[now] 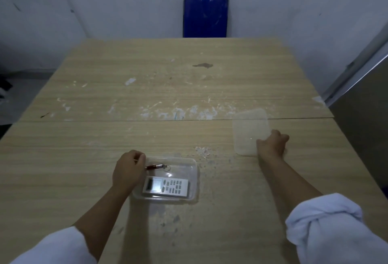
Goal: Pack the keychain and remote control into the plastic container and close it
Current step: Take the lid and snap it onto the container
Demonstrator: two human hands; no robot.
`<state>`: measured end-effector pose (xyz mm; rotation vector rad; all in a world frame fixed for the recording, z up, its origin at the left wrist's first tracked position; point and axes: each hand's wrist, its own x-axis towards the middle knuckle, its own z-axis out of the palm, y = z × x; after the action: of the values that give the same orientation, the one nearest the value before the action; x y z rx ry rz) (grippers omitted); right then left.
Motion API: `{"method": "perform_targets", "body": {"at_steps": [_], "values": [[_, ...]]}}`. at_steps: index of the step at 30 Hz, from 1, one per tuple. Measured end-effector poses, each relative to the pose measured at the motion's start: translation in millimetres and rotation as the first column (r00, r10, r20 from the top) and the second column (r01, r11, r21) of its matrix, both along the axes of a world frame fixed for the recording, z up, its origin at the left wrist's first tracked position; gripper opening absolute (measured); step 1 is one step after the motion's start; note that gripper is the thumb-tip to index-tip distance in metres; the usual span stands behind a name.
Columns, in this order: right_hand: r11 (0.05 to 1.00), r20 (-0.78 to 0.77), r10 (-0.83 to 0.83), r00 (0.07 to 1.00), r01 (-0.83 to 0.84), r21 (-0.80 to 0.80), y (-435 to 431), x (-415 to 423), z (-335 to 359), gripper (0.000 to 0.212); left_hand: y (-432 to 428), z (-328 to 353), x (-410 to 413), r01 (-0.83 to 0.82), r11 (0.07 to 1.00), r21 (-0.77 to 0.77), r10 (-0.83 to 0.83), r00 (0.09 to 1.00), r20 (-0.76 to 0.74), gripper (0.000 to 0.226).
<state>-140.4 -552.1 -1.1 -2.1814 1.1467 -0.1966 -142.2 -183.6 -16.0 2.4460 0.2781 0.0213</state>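
Observation:
A clear plastic container sits on the table near the front. Inside it lies a white remote control, flat, screen to the left. Above the remote, a red and silver keychain with a ring rests in the container's far part. My left hand is at the container's left end, fingers closed on the keychain's left tip. To the right, the translucent lid lies flat on the table, apart from the container. My right hand grips the lid's near right corner.
The wooden table is scuffed with white marks and a dark stain at the back. A blue chair stands behind the far edge against the wall. A grey metal panel stands at the right.

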Motion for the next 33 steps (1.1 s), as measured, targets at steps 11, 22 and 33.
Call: {"method": "perform_targets", "body": {"at_steps": [11,22,33], "values": [[0.865,0.308,0.502,0.809,-0.465,-0.189,105.9,-16.9,42.5,0.023,23.0,28.2,4.3,0.064,0.989,-0.137,-0.047,0.992,0.120,0.017],[0.523,0.179,0.851,0.494,-0.764,-0.378,191.6,-65.6,39.8,0.015,25.8,50.2,11.2,-0.339,0.522,-0.783,-0.036,0.908,-0.417,0.011],[0.840,-0.024,0.540,0.842,-0.540,-0.050,196.9,-85.4,10.2,0.040,40.2,19.3,-27.8,-0.130,0.780,-0.612,-0.110,0.934,-0.339,0.034]]}}
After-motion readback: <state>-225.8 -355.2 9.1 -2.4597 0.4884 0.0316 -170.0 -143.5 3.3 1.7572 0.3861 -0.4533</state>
